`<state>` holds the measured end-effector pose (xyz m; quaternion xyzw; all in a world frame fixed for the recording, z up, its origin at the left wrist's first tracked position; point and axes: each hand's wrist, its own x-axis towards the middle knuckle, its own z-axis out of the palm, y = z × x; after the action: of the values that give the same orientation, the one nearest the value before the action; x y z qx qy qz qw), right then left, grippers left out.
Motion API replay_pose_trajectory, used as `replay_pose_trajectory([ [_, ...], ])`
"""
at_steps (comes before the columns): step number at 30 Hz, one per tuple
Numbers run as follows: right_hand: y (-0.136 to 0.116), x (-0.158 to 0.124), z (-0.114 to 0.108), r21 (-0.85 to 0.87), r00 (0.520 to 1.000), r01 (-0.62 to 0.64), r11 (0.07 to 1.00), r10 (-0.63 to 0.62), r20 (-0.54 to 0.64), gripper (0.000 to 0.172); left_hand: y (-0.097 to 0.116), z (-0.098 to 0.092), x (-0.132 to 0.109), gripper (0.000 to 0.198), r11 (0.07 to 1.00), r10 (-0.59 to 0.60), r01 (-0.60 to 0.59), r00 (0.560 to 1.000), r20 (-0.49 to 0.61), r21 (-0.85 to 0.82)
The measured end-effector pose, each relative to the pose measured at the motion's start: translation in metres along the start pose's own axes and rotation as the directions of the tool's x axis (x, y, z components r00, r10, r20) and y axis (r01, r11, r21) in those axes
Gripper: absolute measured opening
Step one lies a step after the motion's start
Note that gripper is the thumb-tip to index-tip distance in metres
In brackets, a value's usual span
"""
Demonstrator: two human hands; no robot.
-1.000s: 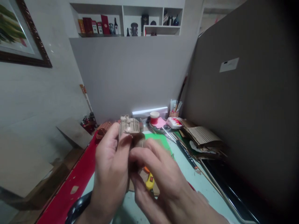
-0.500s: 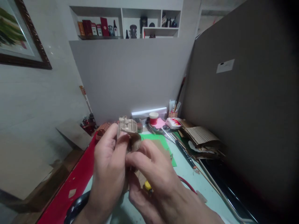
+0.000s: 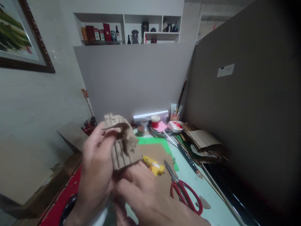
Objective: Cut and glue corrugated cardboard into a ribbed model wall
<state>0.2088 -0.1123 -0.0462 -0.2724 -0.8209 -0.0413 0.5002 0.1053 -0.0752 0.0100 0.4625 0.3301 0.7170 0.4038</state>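
A curved, torn-edged piece of corrugated cardboard (image 3: 123, 157) is raised over the middle of the table, its ridges and a ragged inner flap facing me. My left hand (image 3: 97, 160) grips its left side, thumb in front near the upper edge. At the lower edge, my right hand (image 3: 138, 185) is closed with curled fingers against the cardboard; its fingertips are partly hidden. Just right of the hands lie a yellow hot glue gun (image 3: 154, 165), partly covered by my right hand, and red-handled scissors (image 3: 181, 188), blades pointing away from me.
A brown cardboard sheet (image 3: 150, 150) lies over green paper (image 3: 168, 147). Scraps of corrugated cardboard (image 3: 204, 138) are piled at the right, by a black marker (image 3: 188, 158) and a dark glossy panel (image 3: 225, 185). Behind stand a red-and-white cup (image 3: 155, 121) and a brush holder (image 3: 174, 117).
The cardboard piece has moved left and towards me and turned, showing its ridged, torn side. Both hands have shifted left with it, uncovering the glue gun and scissors.
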Motion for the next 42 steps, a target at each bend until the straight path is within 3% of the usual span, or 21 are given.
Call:
replay_pose_trajectory([
  [3, 0.002, -0.004, 0.002, 0.048, 0.989, -0.022, 0.999, 0.029, -0.146, 0.008, 0.003, 0.001, -0.001, 0.015, 0.999, -0.033, 0.035, 0.999, 0.041, -0.032],
  [6, 0.001, -0.006, -0.01, 0.045, 0.982, -0.137, 0.99, 0.142, -0.128, 0.014, 0.004, 0.0, -0.006, 0.012, 0.998, -0.048, 0.051, 0.997, 0.055, -0.047],
  [10, -0.004, -0.005, -0.02, 0.052, 0.921, -0.349, 0.936, 0.353, -0.163, 0.017, 0.0, -0.004, -0.014, 0.013, 0.999, -0.039, 0.036, 0.996, 0.085, 0.03],
  [15, -0.009, -0.004, -0.02, 0.016, 0.934, -0.292, 0.956, 0.288, -0.212, 0.017, -0.004, 0.002, -0.018, 0.012, 0.991, -0.007, -0.007, 0.995, 0.1, 0.135],
  [18, -0.011, -0.004, -0.02, 0.003, 0.89, -0.386, 0.922, 0.373, -0.261, 0.016, -0.003, 0.008, -0.024, 0.011, 0.997, -0.002, -0.003, 0.998, 0.07, 0.071],
  [22, -0.007, -0.004, -0.023, 0.125, 0.83, -0.506, 0.853, 0.521, -0.199, 0.028, -0.004, 0.01, -0.035, 0.01, 1.0, -0.031, 0.031, 0.995, 0.093, 0.004],
  [26, -0.001, -0.003, -0.024, 0.214, 0.818, -0.51, 0.833, 0.547, -0.179, 0.047, -0.009, 0.009, -0.038, 0.019, 0.996, -0.082, 0.083, 0.993, 0.089, -0.012],
  [29, 0.003, -0.002, -0.023, 0.27, 0.845, -0.45, 0.852, 0.504, -0.182, 0.046, -0.012, 0.011, -0.035, 0.024, 0.988, -0.139, 0.145, 0.985, 0.101, -0.052],
  [34, 0.007, 0.002, -0.02, 0.178, 0.92, -0.239, 0.955, 0.281, -0.274, 0.039, -0.012, 0.014, -0.034, 0.02, 0.991, -0.113, 0.118, 0.991, 0.075, -0.064],
  [37, 0.008, 0.002, -0.02, 0.135, 0.93, -0.103, 0.986, 0.143, -0.337, 0.038, -0.012, 0.015, -0.036, 0.017, 0.992, -0.102, 0.107, 0.992, 0.08, -0.064],
  [39, 0.008, 0.0, -0.021, 0.2, 0.926, -0.109, 0.974, 0.173, -0.336, 0.037, -0.012, 0.016, -0.038, 0.018, 0.992, -0.113, 0.117, 0.991, 0.075, -0.052],
  [42, 0.006, -0.002, -0.022, 0.381, 0.888, -0.243, 0.892, 0.363, -0.283, 0.029, -0.012, 0.016, -0.039, 0.022, 0.989, -0.135, 0.138, 0.989, 0.063, -0.045],
])
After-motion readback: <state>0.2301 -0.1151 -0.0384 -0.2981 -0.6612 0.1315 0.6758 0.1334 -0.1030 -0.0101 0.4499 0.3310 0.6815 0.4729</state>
